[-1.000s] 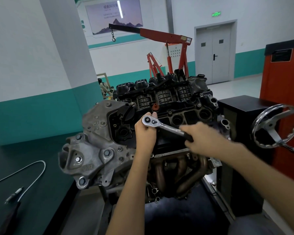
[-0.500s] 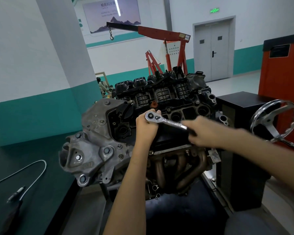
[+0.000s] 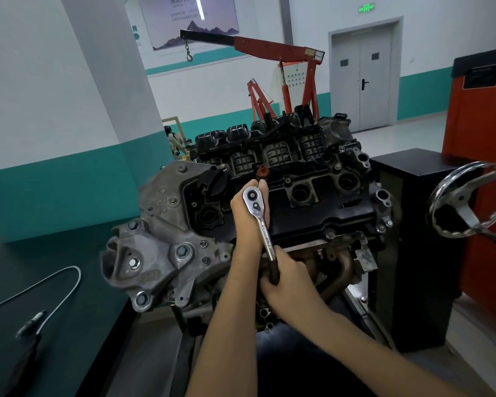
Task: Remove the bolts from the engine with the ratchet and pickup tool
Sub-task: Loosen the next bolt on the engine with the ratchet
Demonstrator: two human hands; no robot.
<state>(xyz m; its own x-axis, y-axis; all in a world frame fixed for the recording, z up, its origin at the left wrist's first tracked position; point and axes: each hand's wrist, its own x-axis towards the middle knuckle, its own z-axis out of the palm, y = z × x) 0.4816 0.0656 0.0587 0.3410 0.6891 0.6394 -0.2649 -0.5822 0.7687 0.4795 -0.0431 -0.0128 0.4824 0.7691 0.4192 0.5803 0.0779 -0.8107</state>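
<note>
The engine (image 3: 312,202) stands on a stand in the middle, its black valve cover facing up. A chrome ratchet (image 3: 259,222) sits with its head on the cover near the left end, the handle pointing down toward me. My left hand (image 3: 246,213) cups the ratchet head from behind, fingers curled round it. My right hand (image 3: 284,279) grips the black handle end. The bolt under the head is hidden. The flexible pickup tool (image 3: 40,308) lies on the dark bench at the left.
A chrome handwheel (image 3: 470,202) juts out at the right, next to a black cabinet (image 3: 418,253) and an orange one (image 3: 487,156). A red engine crane (image 3: 284,70) stands behind. The dark bench (image 3: 69,325) runs along the left.
The ratchet handle has swung from pointing right to pointing down toward me, my right hand moving with it. My left hand has stayed at the head.
</note>
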